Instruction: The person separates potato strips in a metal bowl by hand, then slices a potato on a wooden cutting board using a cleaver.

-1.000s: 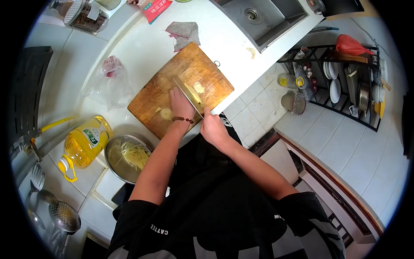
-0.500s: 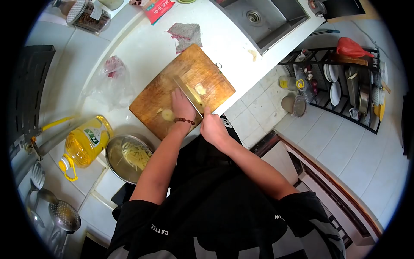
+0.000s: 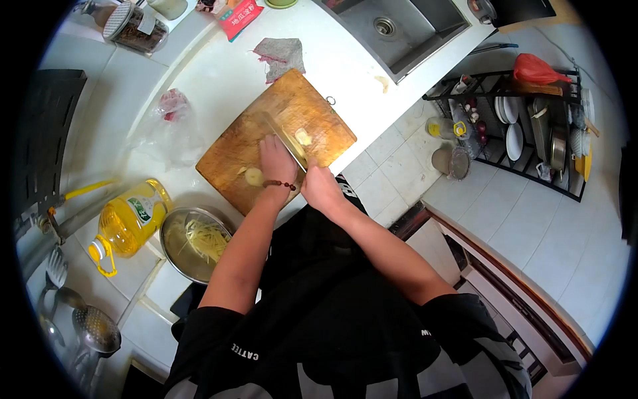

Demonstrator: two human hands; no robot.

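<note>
The right hand is clamped around the handle of a cleaver, whose blade runs away from it across the wooden cutting board. Just left of the blade, the left hand presses down, fingers together, on what looks like a pale potato piece; the hand hides most of it. A cut slice lies on the blade's far side, and 1 round piece sits by the left wrist.
</note>
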